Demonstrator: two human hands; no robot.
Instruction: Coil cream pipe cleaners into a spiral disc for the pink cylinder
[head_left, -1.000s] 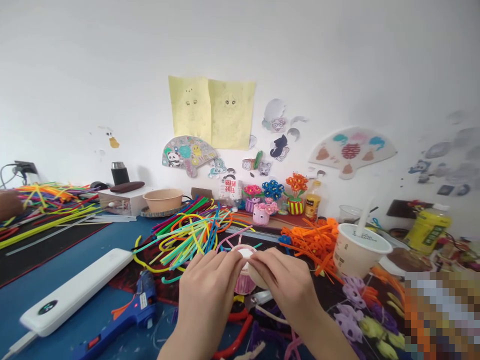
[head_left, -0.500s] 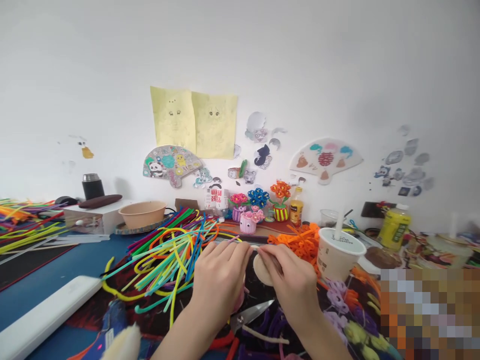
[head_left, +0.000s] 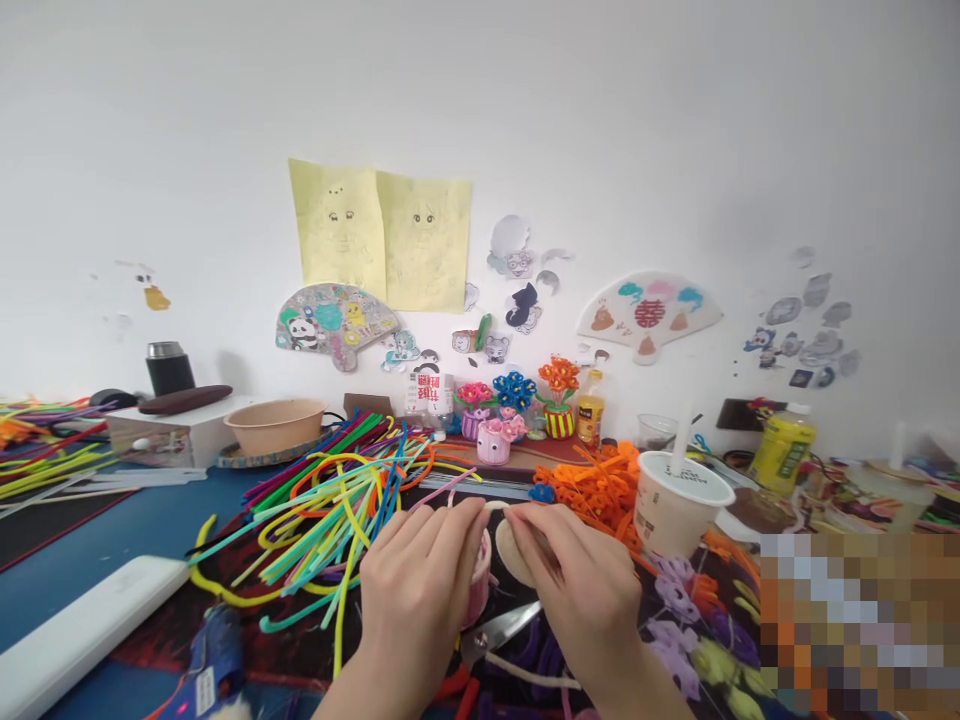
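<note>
With the strip (head_left: pixel 496 506) as clock centre: fan (head_left: pixel 649 315) at one o'clock, marked red 囍; bottle (head_left: pixel 430 392) at eleven, red characters too small to read surely. My left hand (head_left: pixel 420 580) and right hand (head_left: pixel 577 570) each pinch the strip; a short pale span shows between. Pale, round disc (head_left: pixel 513 557) at five; pink pot (head_left: pixel 478 582) at seven, partly hidden.

Free air above hands (head_left: pixel 420 590); scissors (head_left: pixel 504 632) below, pipe-cleaner pile (head_left: pixel 319 515) blocks left, cup (head_left: pixel 675 515) right.

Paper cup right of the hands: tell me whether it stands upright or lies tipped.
Upright. The paper cup has its printed lid on top, and the straw rises from it.
</note>
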